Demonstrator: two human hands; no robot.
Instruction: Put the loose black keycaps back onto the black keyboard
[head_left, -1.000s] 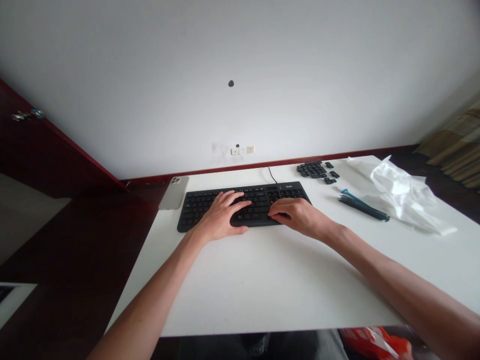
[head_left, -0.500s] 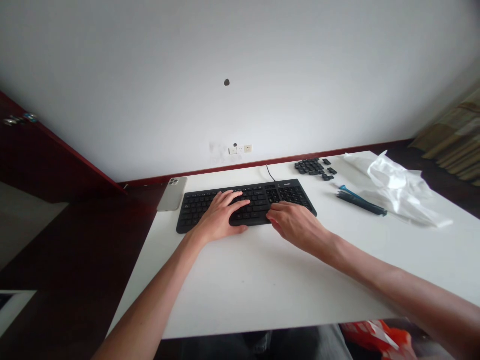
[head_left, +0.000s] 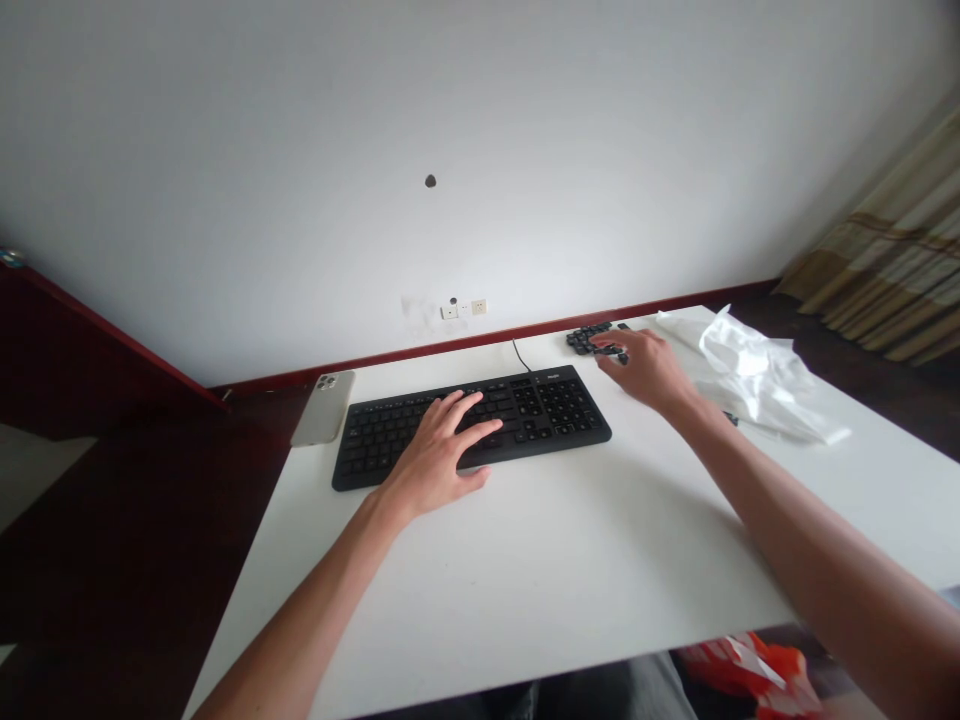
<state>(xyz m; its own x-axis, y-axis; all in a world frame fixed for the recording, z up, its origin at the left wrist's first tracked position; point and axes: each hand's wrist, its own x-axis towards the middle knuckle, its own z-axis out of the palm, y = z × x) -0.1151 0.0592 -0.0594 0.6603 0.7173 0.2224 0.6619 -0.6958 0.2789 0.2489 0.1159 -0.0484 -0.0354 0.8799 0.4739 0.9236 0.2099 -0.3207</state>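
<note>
Well behind near edge (head_left: 540,667), keyboard (head_left: 511,404)

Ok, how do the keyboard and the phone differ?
The keyboard is black; the phone is pale. The keyboard is long and larger, the phone smaller. The left hand lies over the keyboard; no hand is on the phone. Both lie flat on the white table.

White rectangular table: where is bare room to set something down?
The widest patch lies between the black rectangular keyboard, the table's near edge and both forearms. Another lies right of the right forearm, nearer than the crumpled white plastic bag. The far right is crowded: right hand, loose black keycaps and bag.
</note>
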